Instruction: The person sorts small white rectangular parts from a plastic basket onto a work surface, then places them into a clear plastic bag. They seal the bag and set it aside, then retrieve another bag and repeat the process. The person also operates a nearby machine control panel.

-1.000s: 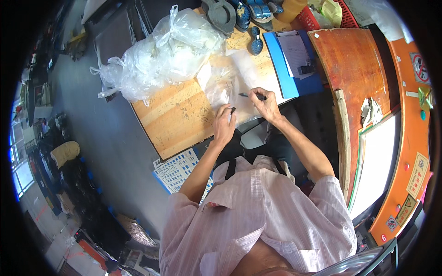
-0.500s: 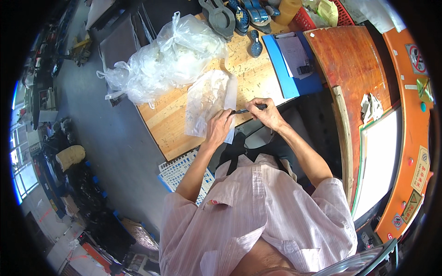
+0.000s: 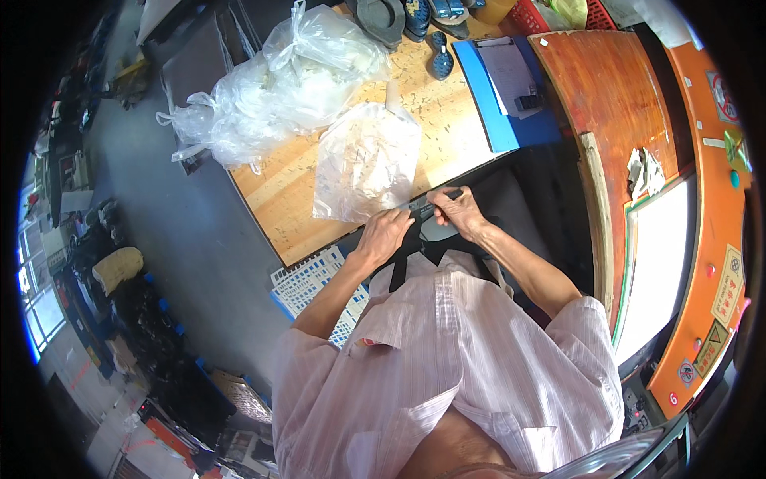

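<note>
Both my hands are close together just off the table's front edge. My right hand (image 3: pixel 460 215) is closed around a slim dark tool (image 3: pixel 454 193), whose kind I cannot make out. The tool's thin end points left toward my other hand. My left hand (image 3: pixel 385 234) has its fingers bent and pressed together near that end, and what they pinch is too small to tell. A flat clear plastic bag (image 3: pixel 365 164) lies on the wooden table (image 3: pixel 275 215), its lower edge beside my left fingers.
Knotted clear plastic bags (image 3: pixel 279 88) are heaped at the table's far left. A dark blue shoe-sole-shaped piece (image 3: pixel 440 56) lies at the back near a blue clipboard folder (image 3: pixel 499 120). An orange-brown wooden panel (image 3: pixel 614 104) stands right. A printed sheet (image 3: pixel 319 291) sits below the table's left corner.
My hands have drawn slightly down toward my body, off the table's edge. The flat bag now lies more spread out, apart from the tool. The view has shifted a little.
</note>
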{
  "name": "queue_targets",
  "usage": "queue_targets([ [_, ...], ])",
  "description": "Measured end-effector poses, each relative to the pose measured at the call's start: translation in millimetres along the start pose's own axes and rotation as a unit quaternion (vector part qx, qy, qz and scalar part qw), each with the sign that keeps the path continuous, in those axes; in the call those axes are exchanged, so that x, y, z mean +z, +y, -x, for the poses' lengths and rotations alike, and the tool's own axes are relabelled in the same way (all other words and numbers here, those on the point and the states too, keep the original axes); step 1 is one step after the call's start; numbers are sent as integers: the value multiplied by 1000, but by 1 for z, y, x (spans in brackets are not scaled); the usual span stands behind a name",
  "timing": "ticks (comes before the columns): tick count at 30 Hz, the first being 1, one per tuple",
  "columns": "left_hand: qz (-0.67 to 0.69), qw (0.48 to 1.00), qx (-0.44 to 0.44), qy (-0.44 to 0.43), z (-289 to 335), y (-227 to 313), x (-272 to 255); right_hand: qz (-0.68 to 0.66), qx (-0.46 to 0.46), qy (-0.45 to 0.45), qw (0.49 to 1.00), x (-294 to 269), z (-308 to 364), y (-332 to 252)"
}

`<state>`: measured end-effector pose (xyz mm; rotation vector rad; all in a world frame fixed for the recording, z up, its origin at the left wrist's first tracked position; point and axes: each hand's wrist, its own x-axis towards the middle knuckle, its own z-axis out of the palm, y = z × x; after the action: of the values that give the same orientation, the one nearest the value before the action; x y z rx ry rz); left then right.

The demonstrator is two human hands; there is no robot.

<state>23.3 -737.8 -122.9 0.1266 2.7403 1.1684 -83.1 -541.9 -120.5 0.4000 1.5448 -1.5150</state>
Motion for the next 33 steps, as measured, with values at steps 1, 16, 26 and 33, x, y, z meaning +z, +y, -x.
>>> queue_targets([
  [1,1,1000,3,1,1,1,2,-2,16,0,1000,2,0,4],
  [16,250,955,-151,-49,2,7,-10,560,-512,-73,647,14,24,-27],
  [26,11,988,-111,102,-26,-56,47,191,-399,-172,880,44,110,-119],
  [33,-41,990,-97,97,-47,-52,69,138,-512,-483,697,95,179,-151],
])
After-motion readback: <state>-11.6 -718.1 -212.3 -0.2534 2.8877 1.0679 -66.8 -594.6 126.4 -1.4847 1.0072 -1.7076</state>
